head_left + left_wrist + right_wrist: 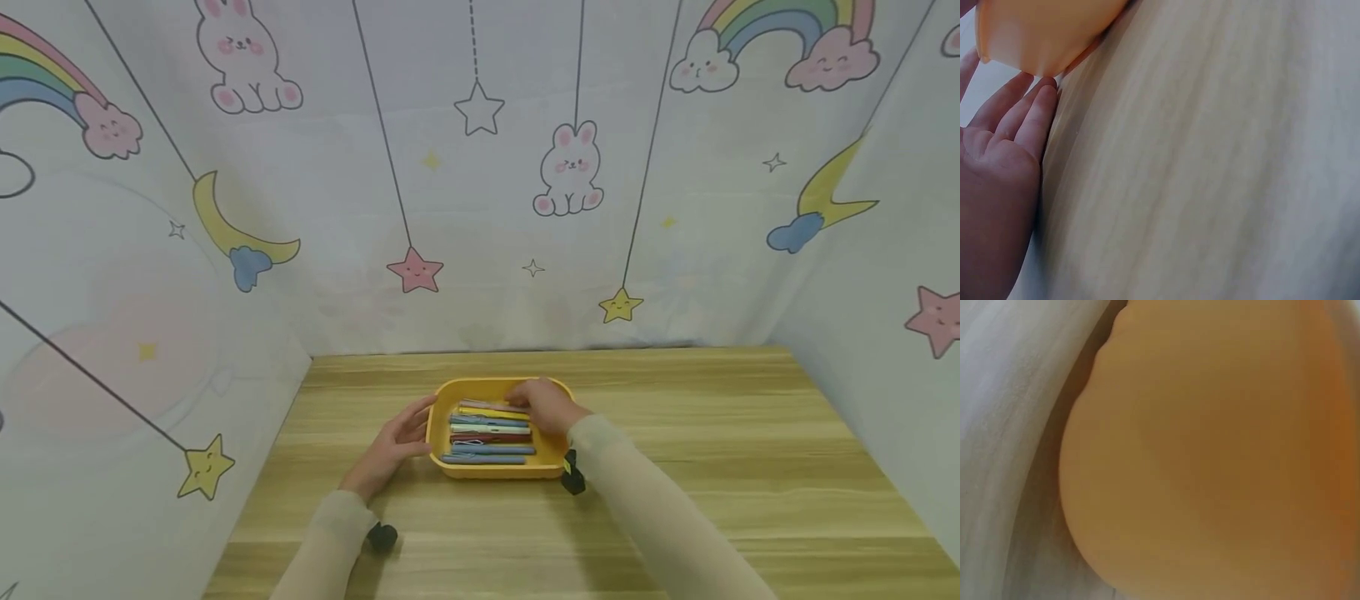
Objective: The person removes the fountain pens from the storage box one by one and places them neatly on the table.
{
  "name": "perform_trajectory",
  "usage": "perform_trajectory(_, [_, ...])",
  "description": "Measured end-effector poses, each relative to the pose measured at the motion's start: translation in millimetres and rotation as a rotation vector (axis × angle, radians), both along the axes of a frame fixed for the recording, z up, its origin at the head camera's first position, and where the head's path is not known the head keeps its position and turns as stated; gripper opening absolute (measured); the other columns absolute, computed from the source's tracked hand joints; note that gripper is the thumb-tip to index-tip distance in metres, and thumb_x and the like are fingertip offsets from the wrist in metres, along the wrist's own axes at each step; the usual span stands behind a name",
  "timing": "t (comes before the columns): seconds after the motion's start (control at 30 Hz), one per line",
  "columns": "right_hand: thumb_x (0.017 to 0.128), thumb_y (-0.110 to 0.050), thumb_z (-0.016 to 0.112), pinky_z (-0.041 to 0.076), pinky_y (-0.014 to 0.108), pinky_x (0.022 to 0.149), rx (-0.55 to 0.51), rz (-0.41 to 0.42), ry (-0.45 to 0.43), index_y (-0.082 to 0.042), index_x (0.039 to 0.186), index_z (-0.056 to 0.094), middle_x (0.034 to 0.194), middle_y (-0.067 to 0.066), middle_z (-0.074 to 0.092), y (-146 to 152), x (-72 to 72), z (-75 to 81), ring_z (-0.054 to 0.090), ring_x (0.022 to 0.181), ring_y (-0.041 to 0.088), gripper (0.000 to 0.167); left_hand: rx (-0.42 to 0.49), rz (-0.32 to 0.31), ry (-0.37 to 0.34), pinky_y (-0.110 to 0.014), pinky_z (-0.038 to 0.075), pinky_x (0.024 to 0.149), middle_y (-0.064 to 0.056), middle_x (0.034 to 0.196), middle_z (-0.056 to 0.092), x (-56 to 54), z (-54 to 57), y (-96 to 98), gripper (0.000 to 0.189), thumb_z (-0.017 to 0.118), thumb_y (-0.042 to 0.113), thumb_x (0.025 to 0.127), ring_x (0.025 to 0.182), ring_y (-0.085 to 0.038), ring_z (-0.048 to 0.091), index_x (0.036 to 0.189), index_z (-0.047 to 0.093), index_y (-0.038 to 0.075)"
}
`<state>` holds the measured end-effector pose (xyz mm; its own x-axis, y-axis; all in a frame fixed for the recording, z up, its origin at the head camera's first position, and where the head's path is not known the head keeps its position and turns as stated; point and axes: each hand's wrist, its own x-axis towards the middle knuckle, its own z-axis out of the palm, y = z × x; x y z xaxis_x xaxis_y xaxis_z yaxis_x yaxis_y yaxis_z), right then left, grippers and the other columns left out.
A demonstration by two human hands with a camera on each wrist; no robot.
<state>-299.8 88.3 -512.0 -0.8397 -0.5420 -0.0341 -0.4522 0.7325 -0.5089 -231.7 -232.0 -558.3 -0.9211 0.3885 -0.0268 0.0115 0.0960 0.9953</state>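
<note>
A yellow plastic basket (501, 472) sits on the table with several pens (491, 430) lying side by side in it, among them blue, dark red, pale green and yellow ones. My left hand (395, 442) is at the basket's left end; in the left wrist view its fingers (1036, 115) extend to the basket wall (1047, 31). Over the right rim reaches my right hand (551, 406), its fingertips at the right ends of the farthest pens. Whether they pinch a pen cannot be seen. The right wrist view shows only the basket's outer wall (1210, 456), not the hand.
The wood-grain table (720, 467) extends around the basket on all sides. A printed cloth (495, 317) with rabbits, stars and rainbows hangs behind the table and along both sides. Small black devices (382, 537) are worn at both wrists.
</note>
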Motion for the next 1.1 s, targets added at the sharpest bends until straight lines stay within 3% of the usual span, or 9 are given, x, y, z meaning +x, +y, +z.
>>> perform_trajectory(0.07, [0.090, 0.026, 0.053, 0.038, 0.052, 0.122, -0.002, -0.014, 0.007, -0.003, 0.123, 0.077, 0.121, 0.012, 0.077, -0.9, 0.3, -0.8, 0.070, 0.120, 0.030, 0.050, -0.001, -0.001, 0.002, -0.054, 0.030, 0.124, -0.016, 0.170, 0.032, 0.4, 0.0, 0.0, 0.078, 0.072, 0.006, 0.096, 0.152, -0.039, 0.039, 0.164, 0.036, 0.022])
perform_trajectory(0.27, [0.095, 0.012, 0.066, 0.058, 0.045, 0.101, 0.010, -0.046, 0.046, -0.005, 0.117, 0.080, 0.117, 0.010, 0.078, -2.5, 1.1, -4.0, 0.072, 0.115, 0.029, 0.031, 0.008, -0.009, 0.014, -0.054, 0.030, 0.124, -0.017, 0.169, 0.033, 0.3, 0.5, 0.6, 0.078, 0.071, 0.005, 0.097, 0.151, -0.040, 0.039, 0.164, 0.036, 0.020])
perform_trajectory(0.47, [0.097, 0.003, 0.070, 0.059, 0.045, 0.099, 0.038, -0.059, 0.073, -0.007, 0.112, 0.082, 0.113, 0.008, 0.079, -4.1, 2.5, -1.9, 0.073, 0.111, 0.027, 0.022, 0.010, -0.015, 0.023, -0.051, 0.032, 0.123, -0.017, 0.169, 0.033, -0.6, -0.4, 1.1, 0.078, 0.071, 0.005, 0.097, 0.151, -0.040, 0.039, 0.165, 0.035, 0.019])
perform_trajectory(0.6, [0.097, 0.002, 0.070, 0.061, 0.040, 0.090, 0.053, -0.046, 0.100, -0.009, 0.102, 0.083, 0.101, 0.003, 0.080, -4.3, 2.8, -1.0, 0.073, 0.096, 0.018, 0.017, 0.022, -0.018, 0.028, -0.042, 0.036, 0.122, -0.018, 0.169, 0.033, -1.2, -0.9, 0.7, 0.078, 0.071, 0.003, 0.096, 0.151, -0.039, 0.039, 0.164, 0.035, 0.018])
perform_trajectory(0.77, [0.098, 0.001, 0.070, 0.053, 0.032, 0.071, 0.063, -0.009, 0.103, -0.010, 0.089, 0.078, 0.080, -0.002, 0.071, -4.9, 1.9, -1.2, 0.055, 0.071, 0.011, 0.016, 0.026, -0.013, 0.028, -0.032, 0.040, 0.118, -0.017, 0.168, 0.034, -1.2, -0.4, -0.5, 0.077, 0.071, 0.002, 0.096, 0.151, -0.038, 0.040, 0.164, 0.037, 0.018])
perform_trajectory(1.1, [0.101, -0.002, 0.067, 0.055, 0.034, 0.074, 0.151, -0.020, 0.100, -0.008, 0.092, 0.076, 0.081, -0.001, 0.068, -5.9, 3.8, -0.8, 0.057, 0.074, 0.015, 0.014, 0.020, -0.011, 0.019, -0.046, 0.035, 0.122, -0.017, 0.169, 0.034, -0.4, -1.8, -2.3, 0.077, 0.072, 0.004, 0.097, 0.151, -0.039, 0.039, 0.164, 0.037, 0.020])
